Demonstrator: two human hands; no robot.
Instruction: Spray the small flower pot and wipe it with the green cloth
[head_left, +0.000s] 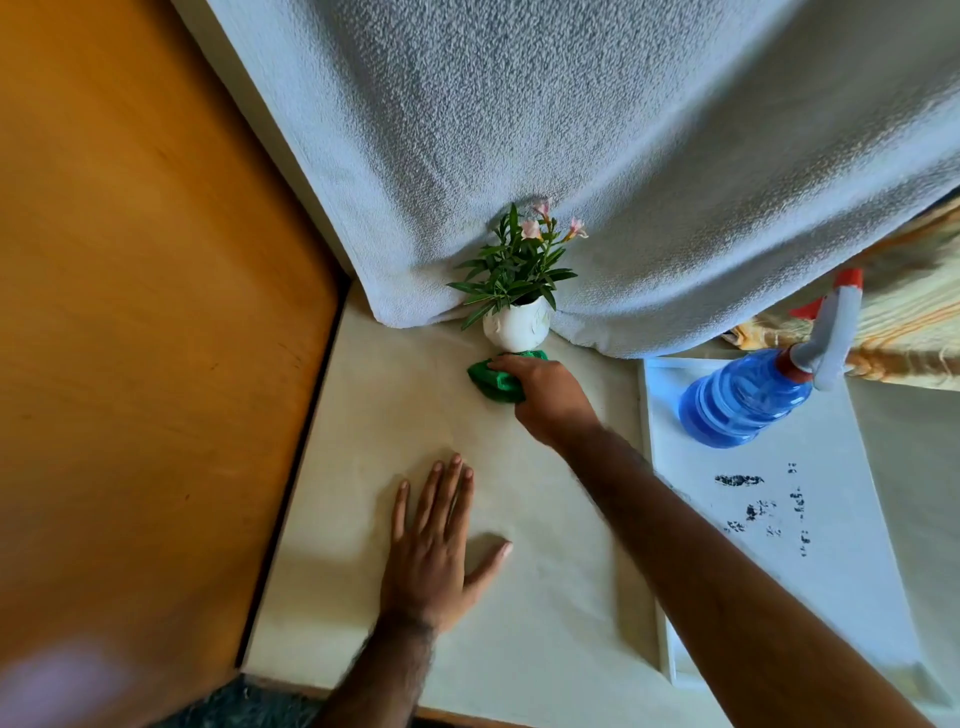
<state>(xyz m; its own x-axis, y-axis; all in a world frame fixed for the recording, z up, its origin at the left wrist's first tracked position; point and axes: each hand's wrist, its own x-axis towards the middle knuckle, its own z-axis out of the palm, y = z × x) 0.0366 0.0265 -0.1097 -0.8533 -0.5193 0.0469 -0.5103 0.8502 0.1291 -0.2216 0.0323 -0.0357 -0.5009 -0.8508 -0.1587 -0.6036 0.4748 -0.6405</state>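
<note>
A small white flower pot (517, 326) with green leaves and pink flowers stands upright on the cream surface, against a hanging white towel. Just in front of its base lies a bunched green cloth (491, 382). My right hand (545, 397) rests on the cloth and grips it, right at the pot's foot. My left hand (434, 545) lies flat on the surface nearer to me, fingers spread, holding nothing. A blue spray bottle (748, 397) with a grey and red trigger head stands to the right on a white tray.
A white tray (831, 545) with dark smudges lies at the right. The white towel (571, 156) hangs behind the pot. A wooden panel (145, 312) borders the cream surface (389, 415) on the left. Striped orange fabric (909, 322) shows at the far right.
</note>
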